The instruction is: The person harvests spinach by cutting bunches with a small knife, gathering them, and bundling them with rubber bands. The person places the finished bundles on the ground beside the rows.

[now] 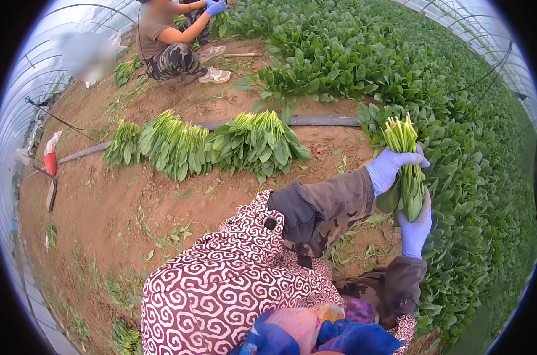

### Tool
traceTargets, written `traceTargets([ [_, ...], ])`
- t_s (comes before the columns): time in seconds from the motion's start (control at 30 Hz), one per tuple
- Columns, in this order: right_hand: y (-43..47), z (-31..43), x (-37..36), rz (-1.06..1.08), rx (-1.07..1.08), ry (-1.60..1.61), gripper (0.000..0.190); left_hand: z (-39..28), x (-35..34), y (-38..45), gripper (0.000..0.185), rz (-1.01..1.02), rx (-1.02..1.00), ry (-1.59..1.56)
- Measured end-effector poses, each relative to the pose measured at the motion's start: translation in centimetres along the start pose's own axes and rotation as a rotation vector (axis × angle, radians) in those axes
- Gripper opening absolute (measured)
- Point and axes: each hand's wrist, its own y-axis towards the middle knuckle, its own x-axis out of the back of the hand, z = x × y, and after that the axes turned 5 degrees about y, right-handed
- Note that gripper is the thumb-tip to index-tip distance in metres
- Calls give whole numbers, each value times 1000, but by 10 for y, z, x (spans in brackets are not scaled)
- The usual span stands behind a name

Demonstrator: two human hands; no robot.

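Observation:
A bunch of leafy greens, which looks like spinach, is held with its pale cut stem ends pointing away from me. My left hand, in a thin blue-violet glove, is wrapped around the stems, thumb across the front. Lower down, my right hand, gloved alike, cups the leafy end from the right side. Some of its fingers are hidden behind the leaves. Both hands are at the edge of the dense bed of growing greens.
Harvested bunches lie in a row on bare soil, along a dark hose. Another person in blue gloves squats at the upper left. A red object stands far left, near a dark-handled tool. Tunnel hoops arch overhead.

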Motion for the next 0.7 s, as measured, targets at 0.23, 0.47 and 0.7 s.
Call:
traceTargets([
  [0.23, -9, -74, -15, 84, -282, 193, 28, -90, 54, -1, 18, -237, -72, -44],
  [0.47, 28, -13, -27, 85, -283, 794, 55, -113, 42, -31, 29, 42, 165, 527],
  [0.7, 66, 66, -48, 225, -57, 1250, 92, -119, -1, -12, 26, 421, 403, 807],
])
